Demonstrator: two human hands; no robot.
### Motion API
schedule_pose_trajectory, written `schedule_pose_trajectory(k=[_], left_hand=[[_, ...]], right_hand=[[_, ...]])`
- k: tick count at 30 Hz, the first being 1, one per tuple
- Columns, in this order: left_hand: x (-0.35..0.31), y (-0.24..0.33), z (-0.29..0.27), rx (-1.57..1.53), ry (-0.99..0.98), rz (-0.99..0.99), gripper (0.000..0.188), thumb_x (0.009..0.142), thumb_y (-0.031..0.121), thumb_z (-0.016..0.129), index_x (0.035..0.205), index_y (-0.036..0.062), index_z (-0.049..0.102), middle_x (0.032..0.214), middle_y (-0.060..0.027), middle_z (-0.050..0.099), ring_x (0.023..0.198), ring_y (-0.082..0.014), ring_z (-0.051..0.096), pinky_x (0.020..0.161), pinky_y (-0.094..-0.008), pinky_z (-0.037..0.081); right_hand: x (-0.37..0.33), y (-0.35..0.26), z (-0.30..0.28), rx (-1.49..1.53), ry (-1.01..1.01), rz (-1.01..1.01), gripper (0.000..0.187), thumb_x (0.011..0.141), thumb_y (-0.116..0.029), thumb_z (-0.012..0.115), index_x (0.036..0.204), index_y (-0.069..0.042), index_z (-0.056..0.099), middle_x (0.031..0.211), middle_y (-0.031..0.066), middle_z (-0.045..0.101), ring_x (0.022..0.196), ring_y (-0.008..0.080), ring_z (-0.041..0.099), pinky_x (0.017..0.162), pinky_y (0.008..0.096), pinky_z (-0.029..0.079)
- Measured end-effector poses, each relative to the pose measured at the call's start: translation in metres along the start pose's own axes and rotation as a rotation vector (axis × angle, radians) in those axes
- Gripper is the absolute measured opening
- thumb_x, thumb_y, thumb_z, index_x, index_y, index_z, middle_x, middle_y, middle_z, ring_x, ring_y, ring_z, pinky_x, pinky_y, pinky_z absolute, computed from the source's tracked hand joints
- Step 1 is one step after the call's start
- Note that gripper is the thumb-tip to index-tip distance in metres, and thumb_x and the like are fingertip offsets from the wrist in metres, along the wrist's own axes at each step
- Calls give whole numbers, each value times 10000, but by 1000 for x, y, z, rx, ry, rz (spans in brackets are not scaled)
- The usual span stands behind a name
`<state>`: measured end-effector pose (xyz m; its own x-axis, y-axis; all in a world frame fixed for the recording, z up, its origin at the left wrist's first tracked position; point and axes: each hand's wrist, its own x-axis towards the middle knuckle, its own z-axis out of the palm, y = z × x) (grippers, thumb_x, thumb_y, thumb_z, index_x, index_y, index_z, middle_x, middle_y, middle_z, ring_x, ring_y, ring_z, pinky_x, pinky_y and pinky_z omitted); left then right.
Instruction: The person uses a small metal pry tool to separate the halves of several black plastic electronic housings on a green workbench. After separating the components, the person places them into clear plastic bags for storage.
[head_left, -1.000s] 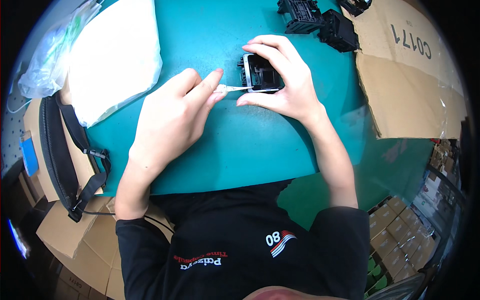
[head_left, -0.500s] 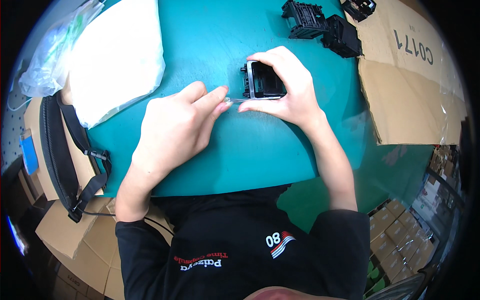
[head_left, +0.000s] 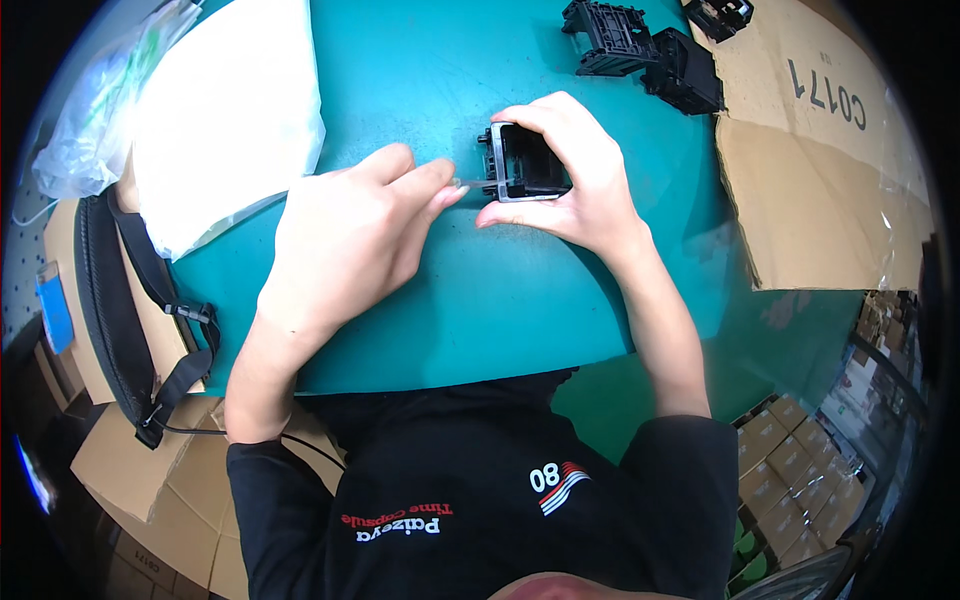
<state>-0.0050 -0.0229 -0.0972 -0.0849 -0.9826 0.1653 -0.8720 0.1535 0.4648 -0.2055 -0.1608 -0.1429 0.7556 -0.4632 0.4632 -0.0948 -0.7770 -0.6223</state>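
My right hand (head_left: 592,185) grips a black box-shaped plastic housing (head_left: 501,160) with a grey rim, thumb on the near side and fingers over the far side. Its hollow opening is in view. In my left hand (head_left: 345,235) a thin metal blade-like tool (head_left: 478,184) is pinched between thumb and forefinger; most of its handle is hidden. The tool's tip reaches over the housing's left edge to the grey rim, near its lower corner. Whether the tip touches the rim, I cannot tell.
Several black plastic parts (head_left: 685,75) stand at the far right, beside and on a flattened cardboard sheet (head_left: 815,190). A white bag (head_left: 230,120) lies on the green table (head_left: 480,320) at left, with a clear plastic bag (head_left: 95,140) and a black strap (head_left: 120,300) nearby.
The tool's tip has shifted up from beneath the housing's lower edge to its left edge and rim. My right hand and the housing have barely moved.
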Motion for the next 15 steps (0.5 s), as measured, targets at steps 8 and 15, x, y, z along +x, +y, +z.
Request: schedule_pose_trajectory(k=[8, 15], left_hand=[[-6, 6, -1, -4, -8, 11, 162, 921, 140, 746, 1079, 102, 748, 733, -82, 549, 554, -269, 574, 511, -378, 457], [-2, 9, -2, 48, -30, -10, 126, 937, 160, 733, 1051, 107, 743, 737, -84, 553, 568, -294, 582, 526, -393, 464]], right_hand=[[0, 0, 0, 0, 9, -7, 689, 613, -400, 980, 1116, -50, 665, 963, 101, 666, 875, 293, 644, 790, 380, 557], [-1, 0, 1, -5, 22, -15, 688, 612, -412, 976, 1111, -57, 666, 948, 98, 655, 870, 294, 640, 785, 383, 552]])
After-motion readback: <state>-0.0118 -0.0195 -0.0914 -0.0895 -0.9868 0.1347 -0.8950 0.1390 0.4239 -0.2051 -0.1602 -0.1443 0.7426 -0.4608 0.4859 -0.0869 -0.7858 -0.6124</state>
